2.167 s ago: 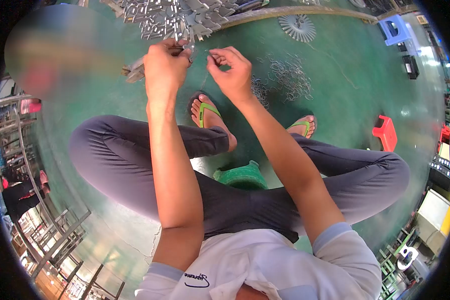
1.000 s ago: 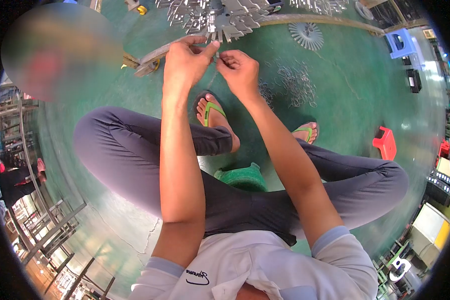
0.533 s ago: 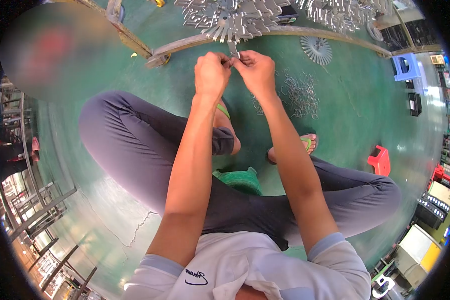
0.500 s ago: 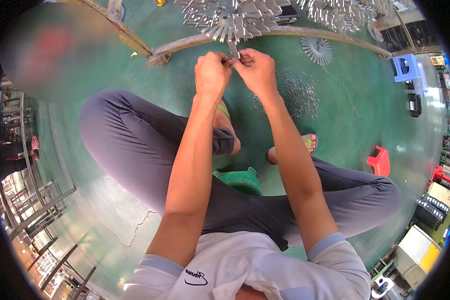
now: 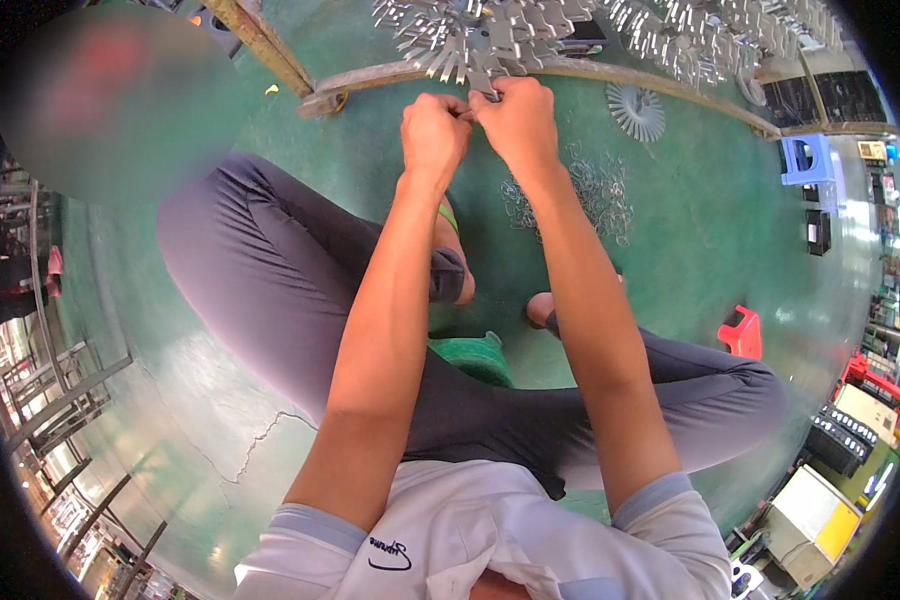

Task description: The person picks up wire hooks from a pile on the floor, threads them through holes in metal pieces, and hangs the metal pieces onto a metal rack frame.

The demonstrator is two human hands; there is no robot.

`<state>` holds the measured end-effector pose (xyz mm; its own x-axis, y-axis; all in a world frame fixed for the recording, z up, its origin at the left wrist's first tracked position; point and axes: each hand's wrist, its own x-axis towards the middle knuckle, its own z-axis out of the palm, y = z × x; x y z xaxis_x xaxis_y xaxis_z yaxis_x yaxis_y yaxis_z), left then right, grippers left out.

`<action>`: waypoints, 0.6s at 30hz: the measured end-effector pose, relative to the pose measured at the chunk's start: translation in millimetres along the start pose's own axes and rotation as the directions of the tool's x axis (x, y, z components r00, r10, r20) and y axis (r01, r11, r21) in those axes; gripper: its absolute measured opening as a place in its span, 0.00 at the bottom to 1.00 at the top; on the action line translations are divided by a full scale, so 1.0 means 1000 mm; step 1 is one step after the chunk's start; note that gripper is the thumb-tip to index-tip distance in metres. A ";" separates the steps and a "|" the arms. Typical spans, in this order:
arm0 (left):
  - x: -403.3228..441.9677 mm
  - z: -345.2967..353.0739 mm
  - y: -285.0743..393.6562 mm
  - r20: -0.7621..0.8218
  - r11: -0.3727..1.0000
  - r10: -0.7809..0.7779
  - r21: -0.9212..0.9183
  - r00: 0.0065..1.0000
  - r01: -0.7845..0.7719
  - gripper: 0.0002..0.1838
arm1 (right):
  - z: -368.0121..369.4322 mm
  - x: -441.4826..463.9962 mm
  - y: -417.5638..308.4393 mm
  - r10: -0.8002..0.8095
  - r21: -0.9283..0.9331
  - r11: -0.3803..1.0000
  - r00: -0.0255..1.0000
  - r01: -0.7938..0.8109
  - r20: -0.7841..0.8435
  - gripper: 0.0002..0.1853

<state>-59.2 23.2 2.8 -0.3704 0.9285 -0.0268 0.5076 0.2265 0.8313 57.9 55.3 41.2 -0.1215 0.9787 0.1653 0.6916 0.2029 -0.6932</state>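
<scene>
Above my hands hangs a large cluster of flat, shiny metal pieces point(image 5: 505, 35). At its lower edge, my right hand point(image 5: 517, 118) pinches a flat metal piece point(image 5: 482, 84) between thumb and fingers. My left hand point(image 5: 436, 138) is closed just beside it, fingertips almost meeting the right thumb. Something small and thin may be between the left fingers, but it is too small to make out. Below and right of the hands, thin bent wire hooks point(image 5: 600, 200) lie scattered on the green floor.
A worn frame bar point(image 5: 390, 75) crosses behind the hands. More metal clusters point(image 5: 680, 40) hang at right, above a ring of flat blades point(image 5: 636, 112) on the floor. Blue point(image 5: 808, 160) and red stools point(image 5: 741, 333) stand right. A green seat point(image 5: 473, 358) is under me.
My right hand has moved slightly up and turned over the flat metal piece, covering more of it. My left hand stays close beside it. The whole view has shifted a little.
</scene>
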 end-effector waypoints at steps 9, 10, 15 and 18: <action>0.038 0.016 -0.017 0.329 0.343 -0.376 -0.819 0.866 0.459 0.13 | -0.004 0.006 0.012 0.033 -0.049 0.998 0.999 -0.034 -0.017 0.13; 0.038 0.017 -0.013 0.335 0.338 -0.372 -0.820 0.866 0.462 0.13 | -0.001 0.006 0.018 0.032 -0.034 0.999 0.999 -0.033 -0.027 0.13; 0.030 0.027 -0.011 0.380 0.305 -0.373 -0.811 0.846 0.498 0.13 | 0.008 0.002 0.028 0.082 0.100 0.992 0.993 -0.074 -0.081 0.10; 0.027 0.033 -0.013 0.406 0.314 -0.368 -0.792 0.836 0.523 0.13 | 0.006 -0.002 0.028 0.082 0.075 0.994 0.991 -0.074 -0.108 0.10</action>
<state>-50.2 55.0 -27.2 -0.1806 0.8125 -0.5543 -0.6510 0.3237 0.6866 73.5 59.7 17.3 0.0134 0.9831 0.1826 0.6434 0.1313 -0.7542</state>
